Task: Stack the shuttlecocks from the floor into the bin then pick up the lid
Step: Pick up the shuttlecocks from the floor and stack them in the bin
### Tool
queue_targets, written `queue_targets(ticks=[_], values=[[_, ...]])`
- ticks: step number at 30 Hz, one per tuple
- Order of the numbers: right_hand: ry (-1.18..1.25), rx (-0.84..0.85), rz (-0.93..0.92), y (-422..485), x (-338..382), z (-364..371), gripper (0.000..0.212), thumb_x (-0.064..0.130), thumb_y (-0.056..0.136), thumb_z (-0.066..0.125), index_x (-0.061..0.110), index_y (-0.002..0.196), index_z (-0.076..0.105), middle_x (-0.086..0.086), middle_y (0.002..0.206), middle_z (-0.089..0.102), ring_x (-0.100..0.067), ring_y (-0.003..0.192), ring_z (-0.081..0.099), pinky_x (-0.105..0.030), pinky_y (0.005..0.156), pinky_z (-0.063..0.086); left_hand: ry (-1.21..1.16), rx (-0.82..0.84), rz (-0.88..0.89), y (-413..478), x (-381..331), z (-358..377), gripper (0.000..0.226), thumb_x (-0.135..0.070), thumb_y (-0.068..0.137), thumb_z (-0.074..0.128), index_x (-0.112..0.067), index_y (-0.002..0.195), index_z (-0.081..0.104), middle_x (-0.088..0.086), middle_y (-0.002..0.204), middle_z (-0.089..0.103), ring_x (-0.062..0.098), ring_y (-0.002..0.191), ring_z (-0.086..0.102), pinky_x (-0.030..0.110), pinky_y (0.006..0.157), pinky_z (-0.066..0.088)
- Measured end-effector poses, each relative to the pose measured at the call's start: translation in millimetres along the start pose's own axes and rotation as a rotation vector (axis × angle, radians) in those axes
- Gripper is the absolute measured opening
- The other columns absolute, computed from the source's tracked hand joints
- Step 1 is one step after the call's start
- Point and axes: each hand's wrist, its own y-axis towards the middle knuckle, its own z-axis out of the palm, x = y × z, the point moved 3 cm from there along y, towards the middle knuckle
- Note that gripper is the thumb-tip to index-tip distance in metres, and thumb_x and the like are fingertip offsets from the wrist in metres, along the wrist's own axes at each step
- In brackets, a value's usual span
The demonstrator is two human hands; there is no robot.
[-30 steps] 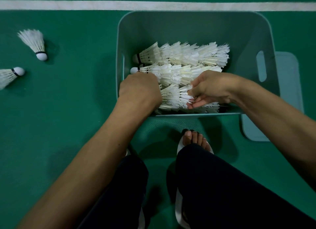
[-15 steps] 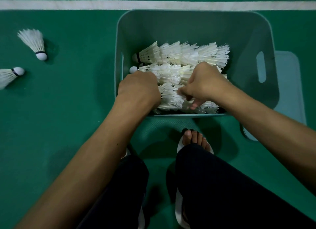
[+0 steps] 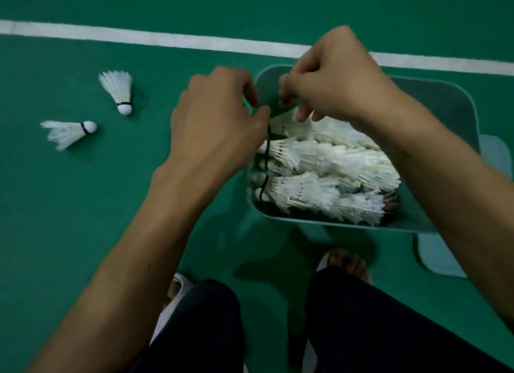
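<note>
Left hand point(image 3: 217, 122), right hand point(image 3: 333, 80): curl over bin point(image 3: 445, 100), grip on top shuttlecock point(image 3: 289, 126) unclear through blur; risk knocking stacked rows point(image 3: 319, 175) askew by snagging feathers.

No readable text, labels, brands, numbers or signs anywhere
</note>
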Motion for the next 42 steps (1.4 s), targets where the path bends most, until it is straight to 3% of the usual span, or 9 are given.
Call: queue_targets(ticks=[5, 10, 16, 19, 23, 27, 32, 36, 42], values=[[-0.07, 0.133, -0.165, 55, 70, 72, 0.02, 0.011, 0.082, 0.062, 0.003, 0.072, 0.078, -0.016, 0.057, 0.07, -0.027, 0.051, 0.072, -0.026, 0.042, 0.054, -0.071, -0.146, -0.261, 14, 89, -17, 0.014, -0.038, 0.082, 0.066, -0.026, 0.086, 0.072, -0.01, 0.072, 0.066, 0.024, 0.082, 0.068, 0.038, 0.074, 0.056], [-0.268, 0.383, -0.18, 114, 118, 175, 0.025, 0.01, 0.083, 0.058, -0.005, 0.094, 0.076, -0.026, 0.083, 0.074, -0.03, 0.065, 0.075, -0.035, 0.059, 0.061, -0.01, -0.241, -0.571, 12, 220, -16, 0.025, -0.028, 0.08, 0.068, -0.02, 0.104, 0.07, 0.003, 0.111, 0.07, 0.031, 0.105, 0.064, 0.039, 0.087, 0.053], [-0.431, 0.442, -0.428, 169, 152, 256, 0.024, 0.011, 0.083, 0.064, 0.013, 0.104, 0.074, -0.011, 0.119, 0.06, -0.031, 0.114, 0.055, -0.036, 0.095, 0.048, 0.39, -0.031, -0.717, 32, 343, -31, 0.083, -0.011, 0.078, 0.072, -0.018, 0.151, 0.036, 0.012, 0.17, 0.013, 0.041, 0.156, 0.008, 0.056, 0.122, 0.016], [-0.486, 0.483, -0.455, 185, 153, 279, 0.021, 0.016, 0.082, 0.07, 0.018, 0.103, 0.073, -0.008, 0.123, 0.06, -0.035, 0.123, 0.048, -0.044, 0.102, 0.045, 0.357, -0.076, -0.718, 42, 362, -30, 0.052, -0.011, 0.082, 0.065, -0.017, 0.132, 0.055, 0.015, 0.154, 0.044, 0.041, 0.146, 0.03, 0.054, 0.116, 0.029], [-0.432, 0.426, -0.386, 181, 144, 276, 0.021, 0.02, 0.076, 0.075, 0.016, 0.096, 0.08, -0.006, 0.099, 0.076, -0.028, 0.102, 0.067, -0.039, 0.09, 0.054, 0.258, -0.26, -0.78, 33, 331, -21, 0.041, -0.053, 0.073, 0.077, -0.019, 0.096, 0.072, 0.011, 0.112, 0.062, 0.037, 0.111, 0.052, 0.044, 0.089, 0.042], [-0.278, 0.252, -0.337, 165, 141, 226, 0.02, 0.016, 0.073, 0.068, 0.012, 0.086, 0.082, -0.007, 0.079, 0.075, -0.022, 0.078, 0.068, -0.037, 0.074, 0.058, -0.173, -0.357, -0.751, 33, 261, -11, 0.059, -0.063, 0.076, 0.068, -0.012, 0.054, 0.048, 0.0, 0.052, 0.044, 0.025, 0.054, 0.044, 0.034, 0.05, 0.027], [-0.108, -0.073, -0.299, 127, 122, 129, 0.032, 0.013, 0.07, 0.058, 0.018, 0.094, 0.078, -0.005, 0.084, 0.073, -0.023, 0.083, 0.069, -0.038, 0.078, 0.059, -0.701, -0.244, -0.61, 45, 169, -5, 0.043, -0.05, 0.076, 0.06, -0.01, 0.063, 0.063, 0.011, 0.063, 0.067, 0.026, 0.056, 0.055, 0.038, 0.06, 0.048], [0.033, -0.198, -0.229, 70, 84, 46, 0.043, 0.011, 0.068, 0.065, 0.023, 0.109, 0.069, -0.002, 0.078, 0.069, -0.017, 0.067, 0.062, -0.027, 0.062, 0.052, -1.001, -0.123, -0.389, 39, 79, -9, 0.017, -0.027, 0.068, 0.066, -0.012, 0.077, 0.069, 0.005, 0.073, 0.059, 0.018, 0.068, 0.052, 0.034, 0.066, 0.045], [0.285, -0.33, 0.09, -20, -13, -60, 0.025, 0.01, 0.06, 0.081, 0.016, 0.083, 0.073, -0.009, 0.077, 0.074, -0.024, 0.064, 0.071, -0.05, 0.068, 0.063, -0.908, 0.111, -0.028, 11, -38, 18, 0.02, -0.017, 0.076, 0.073, 0.001, 0.084, 0.068, 0.014, 0.072, 0.051, 0.012, 0.065, 0.045, 0.019, 0.058, 0.037]])
